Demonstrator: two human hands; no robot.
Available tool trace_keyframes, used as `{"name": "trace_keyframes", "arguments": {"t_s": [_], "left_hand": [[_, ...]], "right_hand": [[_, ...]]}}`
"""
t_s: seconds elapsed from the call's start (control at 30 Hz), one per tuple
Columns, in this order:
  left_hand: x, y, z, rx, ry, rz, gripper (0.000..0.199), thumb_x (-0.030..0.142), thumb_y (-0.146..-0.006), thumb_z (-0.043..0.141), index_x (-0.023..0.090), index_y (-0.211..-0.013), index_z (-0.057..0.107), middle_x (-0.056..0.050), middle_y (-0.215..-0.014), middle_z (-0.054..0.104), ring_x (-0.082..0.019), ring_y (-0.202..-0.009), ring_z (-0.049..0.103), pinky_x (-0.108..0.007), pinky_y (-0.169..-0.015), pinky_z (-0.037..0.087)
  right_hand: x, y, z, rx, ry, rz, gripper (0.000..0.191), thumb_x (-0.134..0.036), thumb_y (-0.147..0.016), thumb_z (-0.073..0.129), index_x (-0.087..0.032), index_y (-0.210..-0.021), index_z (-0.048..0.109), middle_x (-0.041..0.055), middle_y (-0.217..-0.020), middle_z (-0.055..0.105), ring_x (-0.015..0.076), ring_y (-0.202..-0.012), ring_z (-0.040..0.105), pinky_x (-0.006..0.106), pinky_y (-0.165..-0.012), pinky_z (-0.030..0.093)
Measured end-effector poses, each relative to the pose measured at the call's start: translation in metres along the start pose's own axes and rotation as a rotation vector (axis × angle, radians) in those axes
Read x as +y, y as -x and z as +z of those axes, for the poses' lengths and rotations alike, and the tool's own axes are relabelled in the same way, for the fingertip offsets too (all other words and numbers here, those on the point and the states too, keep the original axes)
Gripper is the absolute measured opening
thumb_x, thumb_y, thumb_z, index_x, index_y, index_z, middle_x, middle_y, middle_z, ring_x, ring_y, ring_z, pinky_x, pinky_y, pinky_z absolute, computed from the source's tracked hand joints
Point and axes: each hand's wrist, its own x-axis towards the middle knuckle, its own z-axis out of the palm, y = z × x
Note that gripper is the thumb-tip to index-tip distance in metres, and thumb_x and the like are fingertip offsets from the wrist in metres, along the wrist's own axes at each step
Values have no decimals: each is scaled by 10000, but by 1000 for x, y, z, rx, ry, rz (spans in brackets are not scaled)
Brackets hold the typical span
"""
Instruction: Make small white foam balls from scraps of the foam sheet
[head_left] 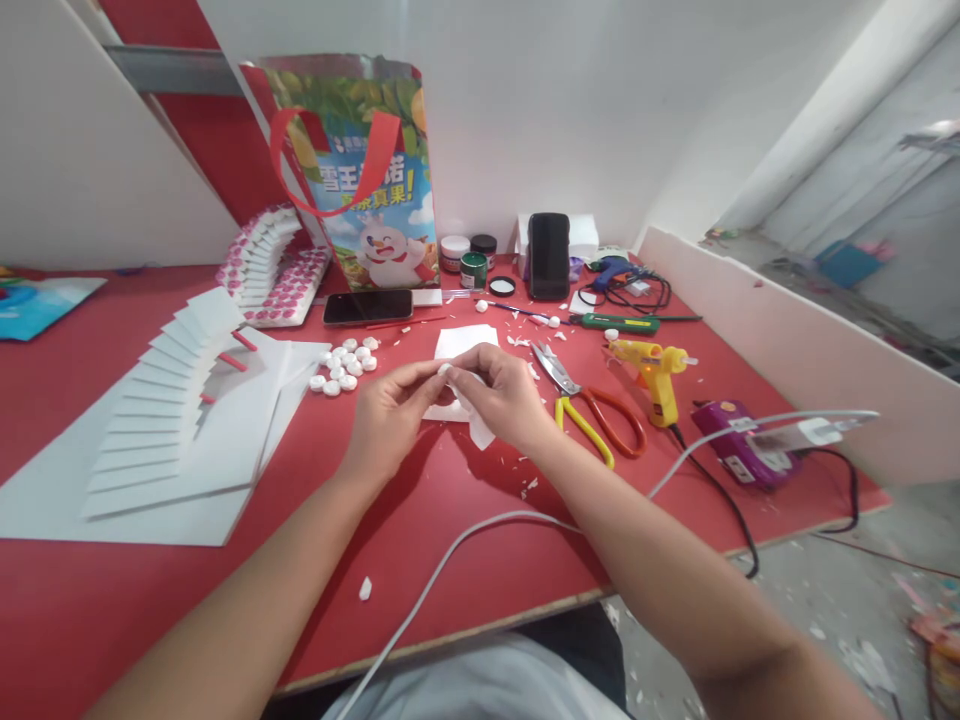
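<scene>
My left hand [390, 405] and my right hand [508, 392] meet over the middle of the red table. Between the thumbs and fingertips of both is pinched a small white piece [445, 369], mostly hidden. A thin white scrap, like tissue or paper [481, 430], hangs below my right hand's fingers. Under and behind the hands lies a white sheet [463, 338], partly covered. Left of them is a cluster of small round white pieces [348, 366]. Closest on the right are scissors [592, 398] with one yellow and one red handle, lying with blades apart.
On the right lie a yellow glue gun [657, 380], a purple power box [746, 442] and a green screwdriver [619, 322]. A white cable [480, 522] crosses the front. Fanned white slats [154, 400] are left; a gift bag [375, 180], phone [367, 306] and jars [473, 269] stand behind.
</scene>
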Motion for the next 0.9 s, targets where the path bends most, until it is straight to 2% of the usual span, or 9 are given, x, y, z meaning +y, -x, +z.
{"name": "trace_keyframes", "arguments": {"t_s": [0.1, 0.27, 0.47, 0.57, 0.63, 0.73, 0.8, 0.9], "left_hand": [[-3, -3, -4, -29, 40, -26, 294, 378, -827, 728, 193, -1049, 780, -28, -786, 726, -169, -752, 648, -327, -778, 542], [-5, -4, -6, -52, 10, -19, 292, 363, -827, 731, 207, -1068, 781, -27, -806, 724, -165, -733, 647, -323, -769, 536], [0, 2, 0, -21, -294, 216, 240, 313, -924, 596, 195, -1044, 767, -28, -827, 688, -151, -726, 613, -263, -701, 490], [2, 2, 1, 20, -388, 276, 240, 281, -944, 546, 186, -1014, 754, -35, -830, 681, -164, -765, 615, -261, -719, 480], [2, 1, 0, 29, -417, 282, 241, 283, -947, 533, 189, -999, 748, -37, -836, 684, -177, -796, 622, -267, -741, 481], [0, -1, -3, -2, -439, 292, 239, 300, -946, 532, 199, -998, 743, -43, -874, 702, -195, -858, 638, -279, -784, 486], [-1, -2, -5, -24, -444, 313, 235, 297, -945, 533, 201, -997, 741, -49, -900, 708, -200, -881, 643, -283, -805, 486], [-2, -2, -5, -31, -447, 355, 225, 261, -943, 530, 198, -983, 743, -49, -895, 699, -187, -847, 637, -274, -790, 483]], "right_hand": [[-3, 0, -3, -23, 23, -18, 146, -324, -894, 589, -182, -877, 622, 18, -791, 663, 146, -734, 586, 273, -678, 427], [-8, 1, -6, -30, 92, -58, 113, -274, -894, 569, -181, -853, 620, 9, -780, 654, 135, -701, 539, 268, -654, 391], [-11, 4, 0, 7, 277, -68, 129, -264, -900, 556, -192, -807, 610, 4, -744, 649, 126, -633, 480, 269, -623, 361], [-12, 1, -1, 19, 213, -33, 173, -352, -890, 611, -196, -817, 616, 9, -754, 653, 135, -665, 519, 264, -637, 391], [-12, -3, -6, 36, 69, 73, 282, -470, -877, 637, -192, -830, 616, 21, -759, 658, 144, -670, 553, 259, -610, 410], [-12, -10, -15, 13, -261, 378, 432, -598, -904, 563, -175, -830, 611, 57, -747, 674, 166, -645, 612, 273, -588, 470], [-13, -12, -19, -118, -487, 573, 471, -588, -965, 454, -157, -862, 614, 86, -753, 693, 191, -645, 653, 325, -644, 536], [-15, -12, -20, -339, -686, 752, 466, -471, -1034, 301, -135, -931, 607, 115, -764, 708, 212, -655, 687, 394, -708, 577]]}}
